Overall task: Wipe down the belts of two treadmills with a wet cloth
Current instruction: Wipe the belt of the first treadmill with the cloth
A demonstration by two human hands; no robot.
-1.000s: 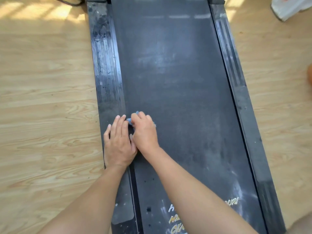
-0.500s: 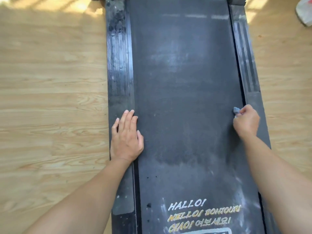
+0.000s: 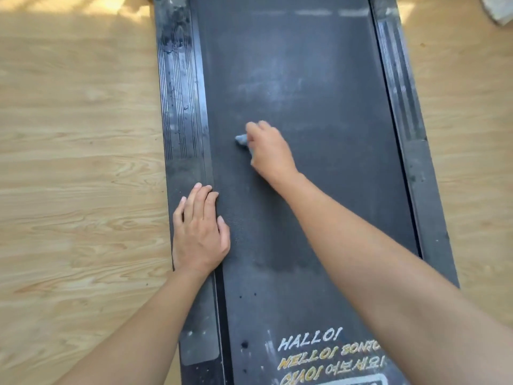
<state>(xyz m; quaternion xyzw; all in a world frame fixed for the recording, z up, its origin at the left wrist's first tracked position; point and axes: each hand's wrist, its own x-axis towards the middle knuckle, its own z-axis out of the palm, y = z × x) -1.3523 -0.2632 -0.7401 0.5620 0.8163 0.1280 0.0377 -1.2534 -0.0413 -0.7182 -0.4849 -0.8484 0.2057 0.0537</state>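
A dark treadmill belt [image 3: 305, 218] lies on a pale wooden floor [image 3: 69, 134], with sunlight falling on the boards far beyond the grip. Pale dusty smears mark the belt just ahead of the gripping hand, and the strip behind it, toward the person, looks darker. A ribbed black left rail [image 3: 180, 107] runs along the belt to the left of the grip, and a right rail [image 3: 402, 107] runs well off to its right. Behind the grip, near the person, yellow and white lettering [image 3: 311, 343] is printed on the belt.

The right hand [image 3: 270, 152] reaches forward with the arm stretched across the belt, its knuckles up and its fingers curled round a small bluish-grey cloth [image 3: 241, 140], which it presses against the belt; the hand is somewhat blurred. The left hand [image 3: 198, 234] lies flat behind and to the left of the grip, fingers straight and together, resting across the seam between left rail and belt and holding nothing.

The cloth is bunched in the grip, left of the belt's middle. Only a small wad pokes out past the fingertips toward the left rail, so its long axis cannot be told. The belt's long axis runs straight away from the person.
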